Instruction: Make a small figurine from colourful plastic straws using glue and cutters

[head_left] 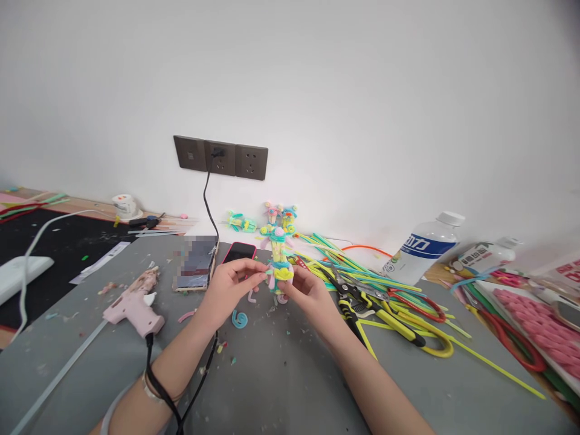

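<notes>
A small pipe-cleaner figure (pixel 277 249) in yellow, teal and pink stands upright between my hands over the grey mat. Its lower part is gripped by my right hand (pixel 309 295), thumb across the front and fingers behind. From the other side, my left hand (pixel 238 287) is closed, with thumb and forefinger pinched at the figure's left edge. Exactly which small part they pinch is hard to make out. A blue pipe-cleaner coil (pixel 239 319) lies on the mat near my left wrist. Similar figures (pixel 281 212) are behind the held one, by the wall.
A pink hot glue gun (pixel 135 309) with a black cord lies at left. Two phones, one a pink-edged phone (pixel 240 251), lie behind my left hand. At right are yellow-handled pliers (pixel 380 314), scissors, loose pipe cleaners (pixel 357 266) and a plastic bottle (pixel 423 248).
</notes>
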### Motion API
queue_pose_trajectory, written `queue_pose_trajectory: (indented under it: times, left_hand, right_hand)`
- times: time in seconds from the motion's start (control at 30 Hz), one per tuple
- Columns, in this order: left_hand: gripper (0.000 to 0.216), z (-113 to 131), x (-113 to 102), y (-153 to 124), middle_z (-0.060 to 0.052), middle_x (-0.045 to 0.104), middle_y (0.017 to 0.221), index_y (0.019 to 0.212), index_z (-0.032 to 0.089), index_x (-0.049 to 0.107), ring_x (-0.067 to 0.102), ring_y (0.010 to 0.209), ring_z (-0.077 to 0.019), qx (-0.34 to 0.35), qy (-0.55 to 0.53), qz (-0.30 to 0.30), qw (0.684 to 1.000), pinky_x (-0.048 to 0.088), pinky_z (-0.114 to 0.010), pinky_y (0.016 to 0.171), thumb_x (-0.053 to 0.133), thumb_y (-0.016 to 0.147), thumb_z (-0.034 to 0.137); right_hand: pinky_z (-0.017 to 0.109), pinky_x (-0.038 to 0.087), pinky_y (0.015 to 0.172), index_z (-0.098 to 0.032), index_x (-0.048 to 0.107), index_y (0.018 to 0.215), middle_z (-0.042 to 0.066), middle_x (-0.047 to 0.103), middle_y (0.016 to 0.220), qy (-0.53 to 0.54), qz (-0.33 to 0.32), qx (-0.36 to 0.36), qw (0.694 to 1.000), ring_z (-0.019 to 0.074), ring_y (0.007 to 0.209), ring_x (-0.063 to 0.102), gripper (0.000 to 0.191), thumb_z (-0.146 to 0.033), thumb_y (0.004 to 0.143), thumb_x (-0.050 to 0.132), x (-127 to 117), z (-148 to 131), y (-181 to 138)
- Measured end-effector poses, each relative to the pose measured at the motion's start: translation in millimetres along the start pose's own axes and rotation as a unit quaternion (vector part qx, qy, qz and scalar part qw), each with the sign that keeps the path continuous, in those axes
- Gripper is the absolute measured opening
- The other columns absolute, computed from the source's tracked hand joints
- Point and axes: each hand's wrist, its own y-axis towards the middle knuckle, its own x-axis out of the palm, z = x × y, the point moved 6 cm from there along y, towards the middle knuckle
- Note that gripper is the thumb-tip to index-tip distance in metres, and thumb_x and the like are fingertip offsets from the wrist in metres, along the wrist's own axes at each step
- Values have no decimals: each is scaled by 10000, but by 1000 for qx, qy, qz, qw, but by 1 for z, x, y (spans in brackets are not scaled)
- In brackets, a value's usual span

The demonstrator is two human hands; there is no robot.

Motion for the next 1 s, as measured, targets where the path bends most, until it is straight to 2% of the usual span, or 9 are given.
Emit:
queue_pose_trajectory:
  times: [0.23,0.5,0.67,0.87,1.0]
  left_hand:
    - [202,9,1,-1,-28,672,717,799,180,718,576,606,-140,33,55,14,998,475,-233,532,724,772,380]
    - [123,9,2,-2,-35,675,812,813,184,684,615,679,-148,120,130,19,984,505,-246,604,688,804,307]
    - [122,11,4,-3,-40,678,812,814,180,657,620,672,-152,116,138,18,983,510,-249,589,667,810,302]
    - [94,17,6,-4,-17,650,768,783,183,616,568,607,-119,135,192,7,972,430,-223,536,632,825,266]
    - [111,15,5,-5,6,606,713,800,188,604,525,587,-109,103,141,7,985,406,-218,534,599,852,286]
  right_hand:
    - [287,453,617,-192,677,931,40,673,834,-1,-5,6,1000,176,722,547,422,-490,670,823,2,0,0]
    - [277,439,620,-180,669,929,39,669,847,2,-6,4,1000,162,712,536,427,-479,667,825,1,2,1]
    - [281,439,645,-178,663,942,32,657,838,-11,-6,-5,1000,169,731,557,407,-451,684,817,2,5,1]
    - [286,436,657,-181,650,956,26,636,843,-34,-16,-15,999,165,730,551,366,-447,739,776,3,8,0]
    - [283,435,656,-173,641,972,31,638,854,-31,-20,-13,999,165,740,549,381,-449,744,773,3,8,0]
